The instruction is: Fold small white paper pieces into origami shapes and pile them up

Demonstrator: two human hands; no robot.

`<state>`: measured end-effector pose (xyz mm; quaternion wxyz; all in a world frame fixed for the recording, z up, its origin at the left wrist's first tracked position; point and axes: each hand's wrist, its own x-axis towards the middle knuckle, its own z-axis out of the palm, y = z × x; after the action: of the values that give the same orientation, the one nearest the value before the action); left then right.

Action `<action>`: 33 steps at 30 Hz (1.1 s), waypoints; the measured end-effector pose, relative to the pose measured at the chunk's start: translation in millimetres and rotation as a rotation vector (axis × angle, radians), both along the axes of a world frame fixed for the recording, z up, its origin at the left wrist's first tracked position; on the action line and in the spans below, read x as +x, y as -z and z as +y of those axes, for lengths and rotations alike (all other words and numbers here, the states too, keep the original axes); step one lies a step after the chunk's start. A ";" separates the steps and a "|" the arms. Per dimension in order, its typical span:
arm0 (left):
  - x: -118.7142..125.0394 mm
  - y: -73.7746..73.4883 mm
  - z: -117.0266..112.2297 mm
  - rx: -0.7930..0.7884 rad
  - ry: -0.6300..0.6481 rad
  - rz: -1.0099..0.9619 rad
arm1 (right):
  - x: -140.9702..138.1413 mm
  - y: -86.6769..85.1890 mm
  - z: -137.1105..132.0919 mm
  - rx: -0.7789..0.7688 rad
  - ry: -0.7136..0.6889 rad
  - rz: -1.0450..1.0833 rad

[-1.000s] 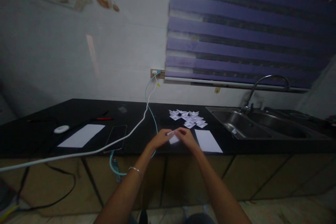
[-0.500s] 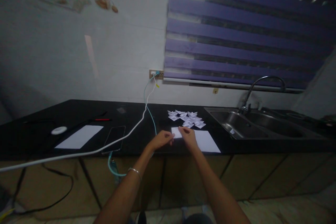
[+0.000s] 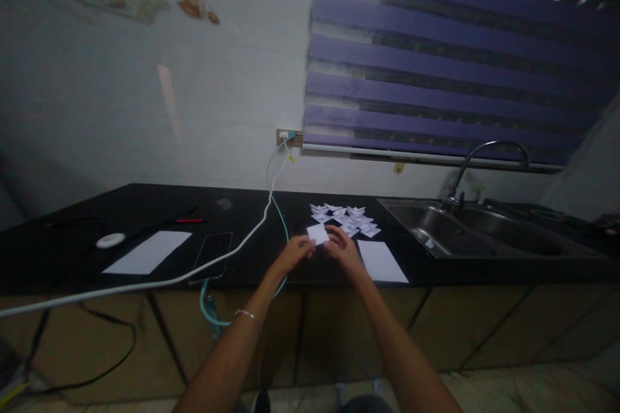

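A small white square of paper (image 3: 318,233) is held up between my two hands over the dark countertop. My left hand (image 3: 296,253) pinches its lower left side. On the other side, my right hand (image 3: 343,248) has its fingers closed on the paper's right edge. Just beyond the hands lies a cluster of several folded white paper boats (image 3: 349,219). A stack of white paper sheets (image 3: 382,262) rests beside my right wrist.
A sink (image 3: 465,232) with a curved tap is set into the counter at the right. To the left lie a white sheet (image 3: 149,252), a phone (image 3: 213,255), a white roll (image 3: 110,241) and a red pen (image 3: 190,221). A white cable (image 3: 194,271) crosses the counter.
The square of paper has been raised and turned, and has shifted slightly left. My right hand has moved left off the paper stack's edge, with its fingers now at the square's right side.
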<state>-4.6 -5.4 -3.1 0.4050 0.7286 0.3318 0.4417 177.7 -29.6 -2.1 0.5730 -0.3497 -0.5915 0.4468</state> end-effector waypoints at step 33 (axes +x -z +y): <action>2.6 1.4 2.8 -0.191 -0.050 -0.299 | -2.4 -1.4 -0.5 0.012 0.145 -0.095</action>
<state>-1.9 -2.5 -4.5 0.5061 0.6043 0.3264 0.5216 175.2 -30.1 -0.7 0.5771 -0.4090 -0.5937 0.3836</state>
